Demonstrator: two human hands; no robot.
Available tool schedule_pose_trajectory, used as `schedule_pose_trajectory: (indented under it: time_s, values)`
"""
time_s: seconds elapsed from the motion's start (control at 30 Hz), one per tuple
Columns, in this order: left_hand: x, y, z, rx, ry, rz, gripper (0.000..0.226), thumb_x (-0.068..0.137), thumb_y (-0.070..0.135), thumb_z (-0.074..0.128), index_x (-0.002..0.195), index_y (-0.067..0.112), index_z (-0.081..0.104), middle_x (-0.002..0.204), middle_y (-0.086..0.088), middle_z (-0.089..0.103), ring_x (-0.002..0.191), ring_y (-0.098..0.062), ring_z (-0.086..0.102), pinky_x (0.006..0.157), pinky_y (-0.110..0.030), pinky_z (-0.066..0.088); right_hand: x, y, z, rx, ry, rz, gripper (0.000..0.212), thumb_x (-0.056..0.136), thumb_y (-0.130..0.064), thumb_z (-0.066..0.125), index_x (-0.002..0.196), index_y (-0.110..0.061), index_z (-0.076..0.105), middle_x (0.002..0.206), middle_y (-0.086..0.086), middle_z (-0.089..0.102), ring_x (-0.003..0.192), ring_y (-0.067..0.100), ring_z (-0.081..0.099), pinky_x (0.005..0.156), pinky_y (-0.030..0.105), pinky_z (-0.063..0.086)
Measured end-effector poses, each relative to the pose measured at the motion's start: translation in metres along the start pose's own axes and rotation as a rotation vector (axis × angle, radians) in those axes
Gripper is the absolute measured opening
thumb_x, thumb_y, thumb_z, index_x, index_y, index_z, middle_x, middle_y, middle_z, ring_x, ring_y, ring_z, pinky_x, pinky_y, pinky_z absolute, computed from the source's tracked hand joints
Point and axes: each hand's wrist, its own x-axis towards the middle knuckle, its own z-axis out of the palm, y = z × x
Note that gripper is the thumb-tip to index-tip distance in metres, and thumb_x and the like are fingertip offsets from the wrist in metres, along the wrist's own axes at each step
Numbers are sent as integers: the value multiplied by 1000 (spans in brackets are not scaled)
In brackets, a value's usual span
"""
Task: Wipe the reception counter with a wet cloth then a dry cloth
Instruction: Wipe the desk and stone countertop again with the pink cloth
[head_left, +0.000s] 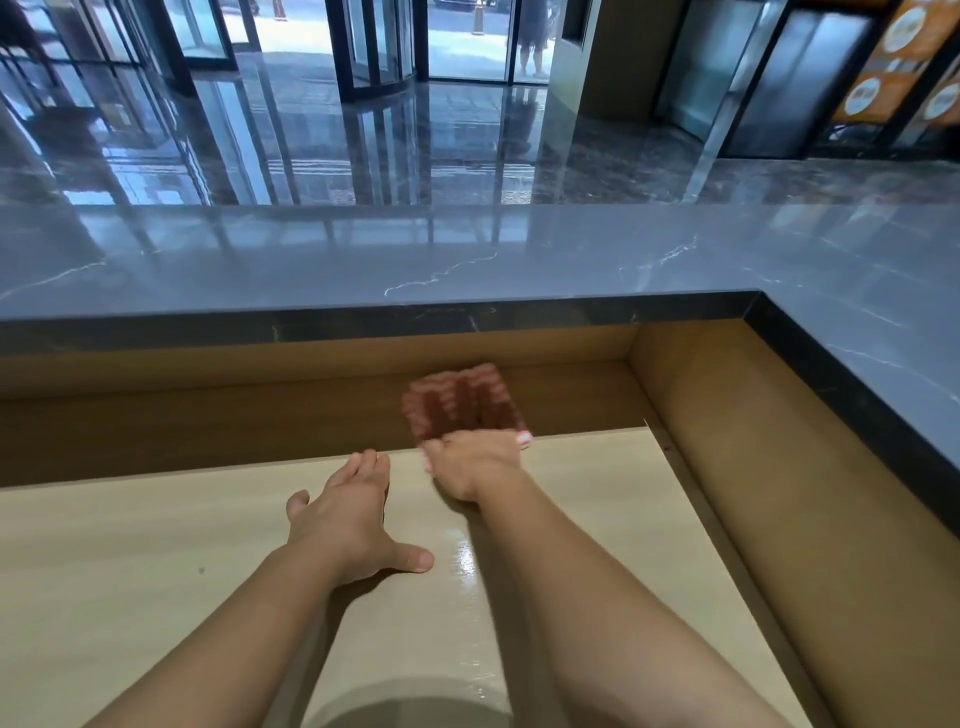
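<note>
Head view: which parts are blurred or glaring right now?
Head view: the red cloth and the fingers of the right hand are motion-smeared; the left hand is sharp; a wet sheen glints on the beige desk; the marble counter shows bright reflections.

A glossy dark marble floor (467, 156) is spread across the lobby, and daylight is reflected in it. Glass revolving doors (379, 41) are set opposite. Steel lift doors (800, 78) and orange posters (904, 57) are seen at right.

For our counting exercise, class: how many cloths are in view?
1. A blurred reddish cloth sits under the right hand at the far edge of the pale desk. Another may be out of view.
</note>
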Motion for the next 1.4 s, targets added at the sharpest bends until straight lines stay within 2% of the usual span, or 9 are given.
schedule_pose_trajectory:
  time_s: [0.17,0.37,0.53,0.7,0.9,1.0,1.1,1.23,1.4]
  values:
    - [-1,-2,1,-9,9,20,126,61,76,68,154,26,0,162,9,-4,148,-8,-2,114,-49,18,1,-10,6,38,10,-125,51,103,-49,18,137,-27,49,142,6,51,130,28,45,102,44,30]
    - [1,-2,-1,7,-23,4,128,61,77,68,154,24,-3,161,8,-9,148,-9,-5,116,-50,14,-10,102,-9,-42,-13,198,42,103,-34,24,130,-27,54,143,9,50,128,31,45,105,47,29]
    - [2,-2,0,-5,-17,3,127,61,76,69,154,25,-2,161,9,-8,148,-8,-6,116,-50,13,-27,159,6,33,109,345,50,104,-44,16,142,-21,40,148,14,37,136,35,28,108,42,23]
    - [-5,-2,4,-38,45,28,122,65,75,66,154,23,2,162,7,-5,148,-10,-3,116,-52,12,-37,114,32,96,187,403,56,103,-49,11,155,-29,12,163,9,2,149,32,-8,118,48,-4]
    - [-40,-17,26,-83,178,53,110,71,78,56,153,21,10,162,3,6,148,-11,2,114,-45,13,-54,4,60,81,199,160,58,102,-52,8,154,-34,-10,159,7,-23,145,32,-25,116,51,-17]
    - [-60,-28,33,-65,223,43,76,64,78,60,117,28,36,123,11,45,123,-12,41,97,-39,31,-64,-44,70,26,148,-24,59,102,-52,7,152,-32,-18,156,7,-32,142,31,-32,115,52,-19]
    - [-78,-27,30,-52,217,36,63,61,76,64,91,31,31,93,14,41,93,-9,44,86,-34,30,-67,-42,68,-26,118,-125,59,102,-53,8,153,-33,-16,157,5,-31,142,28,-32,114,48,-22]
    - [-92,-18,24,-18,153,65,81,60,75,66,118,26,38,125,11,43,122,-12,41,98,-37,24,-67,23,55,7,117,-94,58,103,-50,13,153,-34,-11,159,3,-24,146,24,-25,113,41,-21]
    - [-105,-17,23,104,8,53,115,60,76,67,147,20,19,158,7,15,146,-10,12,114,-42,10,-82,135,45,57,132,205,59,103,-52,12,154,-32,-9,161,5,-19,149,28,-16,120,48,-6]
